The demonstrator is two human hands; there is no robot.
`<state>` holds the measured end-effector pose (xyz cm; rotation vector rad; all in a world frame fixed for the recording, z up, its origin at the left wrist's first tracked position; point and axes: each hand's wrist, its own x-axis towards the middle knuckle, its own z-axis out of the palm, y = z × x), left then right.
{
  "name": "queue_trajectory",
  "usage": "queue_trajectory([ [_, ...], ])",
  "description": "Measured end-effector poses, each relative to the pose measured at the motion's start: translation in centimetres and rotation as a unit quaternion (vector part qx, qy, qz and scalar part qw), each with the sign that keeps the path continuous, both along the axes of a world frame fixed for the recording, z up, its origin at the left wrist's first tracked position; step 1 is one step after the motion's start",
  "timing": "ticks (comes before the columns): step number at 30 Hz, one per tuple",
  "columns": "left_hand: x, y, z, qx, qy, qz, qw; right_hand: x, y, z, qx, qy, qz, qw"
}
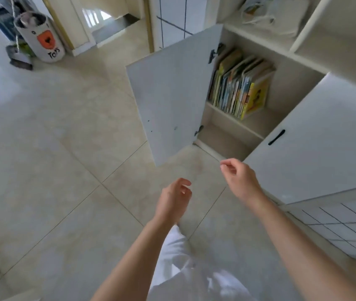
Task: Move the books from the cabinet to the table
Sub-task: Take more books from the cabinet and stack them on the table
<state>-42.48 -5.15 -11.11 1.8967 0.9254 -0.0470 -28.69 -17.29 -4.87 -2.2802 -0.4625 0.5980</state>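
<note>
step: person's reaching in, nothing lifted yet | left hand (176, 197) and right hand (237, 177) hanging loose and empty below the cabinet (290, 88) | books (239, 85) sitting on its upper shelf | next: probably gripping a bunch

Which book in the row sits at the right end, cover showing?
The yellow book, last on the right of the books; the others show only spines and edges.
</note>
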Motion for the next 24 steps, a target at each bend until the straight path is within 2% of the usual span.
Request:
queue_trajectory([
  [6, 11.7, 3.9, -0.9, -0.003, 0.006, -0.1, 0.995, 12.2, 2.8, 1.9, -0.002, -0.023, -0.051, 0.998],
  [15, 29.6, 10.0, -0.8, -0.013, -0.005, -0.169, 0.985, 27.5, 8.9, 2.6, -0.016, -0.011, -0.102, 0.995],
  [18, 34.8, 10.9, -1.4, -0.012, -0.015, -0.201, 0.979, 31.4, 9.0, 1.6, -0.029, 0.016, -0.121, 0.992],
  [24, 41.5, 11.2, -5.8, -0.015, -0.036, -0.2, 0.979, 37.4, 9.5, -2.8, -0.042, 0.049, -0.133, 0.989],
])
